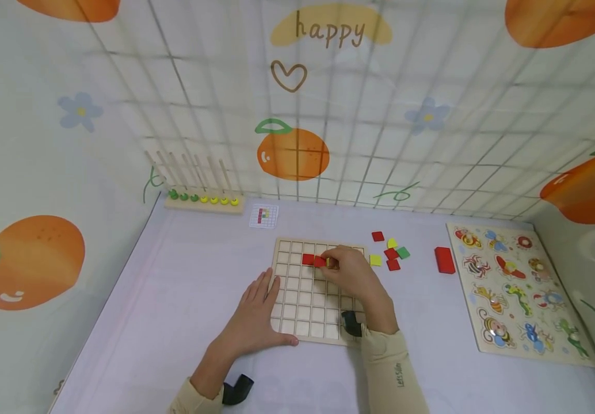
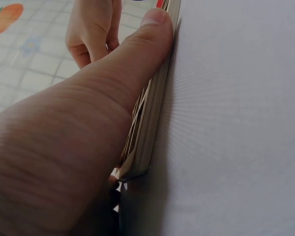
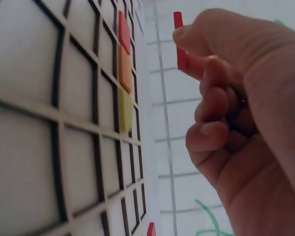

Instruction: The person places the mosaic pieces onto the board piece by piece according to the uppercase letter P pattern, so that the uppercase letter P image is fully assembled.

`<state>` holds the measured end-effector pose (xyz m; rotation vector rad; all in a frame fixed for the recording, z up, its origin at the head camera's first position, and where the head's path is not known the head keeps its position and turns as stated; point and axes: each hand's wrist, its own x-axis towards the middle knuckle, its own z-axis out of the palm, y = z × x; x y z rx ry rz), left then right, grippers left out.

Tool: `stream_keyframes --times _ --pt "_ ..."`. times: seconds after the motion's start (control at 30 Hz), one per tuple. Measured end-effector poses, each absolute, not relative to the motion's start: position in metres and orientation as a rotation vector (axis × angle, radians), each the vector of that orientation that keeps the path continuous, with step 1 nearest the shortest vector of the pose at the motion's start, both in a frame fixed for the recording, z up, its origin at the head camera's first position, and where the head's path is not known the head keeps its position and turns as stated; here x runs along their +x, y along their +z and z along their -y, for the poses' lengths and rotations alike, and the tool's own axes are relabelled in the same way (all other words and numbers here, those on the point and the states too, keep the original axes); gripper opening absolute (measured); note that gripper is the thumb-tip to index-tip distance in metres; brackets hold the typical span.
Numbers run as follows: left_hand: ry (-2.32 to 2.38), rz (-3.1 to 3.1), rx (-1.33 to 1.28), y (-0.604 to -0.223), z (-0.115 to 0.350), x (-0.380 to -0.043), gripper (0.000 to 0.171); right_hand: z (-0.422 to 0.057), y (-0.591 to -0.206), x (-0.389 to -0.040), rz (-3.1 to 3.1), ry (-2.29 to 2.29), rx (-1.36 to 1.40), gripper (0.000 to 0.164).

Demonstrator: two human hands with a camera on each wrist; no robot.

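Note:
A wooden grid board [image 1: 305, 299] lies on the table with square cells. My left hand [image 1: 250, 319] spreads over its left edge with straight fingers, the thumb [image 2: 137, 49] along the near edge. Above the board, my right hand [image 1: 354, 273] pinches a thin red tile [image 3: 180, 42] between thumb and index finger, clear of the surface. Below that tile, a row in the grid holds a red tile [image 3: 124, 32], an orange tile [image 3: 125, 69] and a yellow tile [image 3: 125, 110]. The right hand partly hides this row in the head view.
Loose red, yellow and green tiles [image 1: 392, 253] lie right of the board. Farther right are a red block [image 1: 445, 260] and an insect puzzle board [image 1: 515, 293]. Behind stand a pattern card [image 1: 264, 216] and a bead rack with pegs [image 1: 204, 204]. A patterned curtain [image 1: 214, 103] surrounds the table.

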<state>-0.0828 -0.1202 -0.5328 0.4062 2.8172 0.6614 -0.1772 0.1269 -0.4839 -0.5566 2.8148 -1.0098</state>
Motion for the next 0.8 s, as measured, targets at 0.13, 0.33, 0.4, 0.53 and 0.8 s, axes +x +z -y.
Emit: stream_keyframes --times 0.13,0.33,0.4,0.53,0.8 --pt "0.664 -2.813 0.401 -0.532 0.12 -0.083 0.141 -0.118 -0.487 -0.177 -2.792 -0.988 -0.534 0.017" --pt "0.665 -2.814 0.401 -0.533 0.12 -0.083 0.141 -0.11 -0.492 -0.177 -2.81 -0.924 -0.601 0.004" --pt "0.665 -2.817 0.4 -0.532 0.12 -0.083 0.14 -0.108 -0.492 -0.177 -2.817 -0.906 -0.619 0.005" --pt "0.653 -2.82 0.396 -0.532 0.12 -0.083 0.14 -0.104 -0.492 -0.177 -2.815 -0.895 -0.655 0.004" --pt "0.653 -2.823 0.413 -0.535 0.12 -0.084 0.142 -0.1 -0.497 -0.176 -2.83 -0.785 -0.692 0.015"
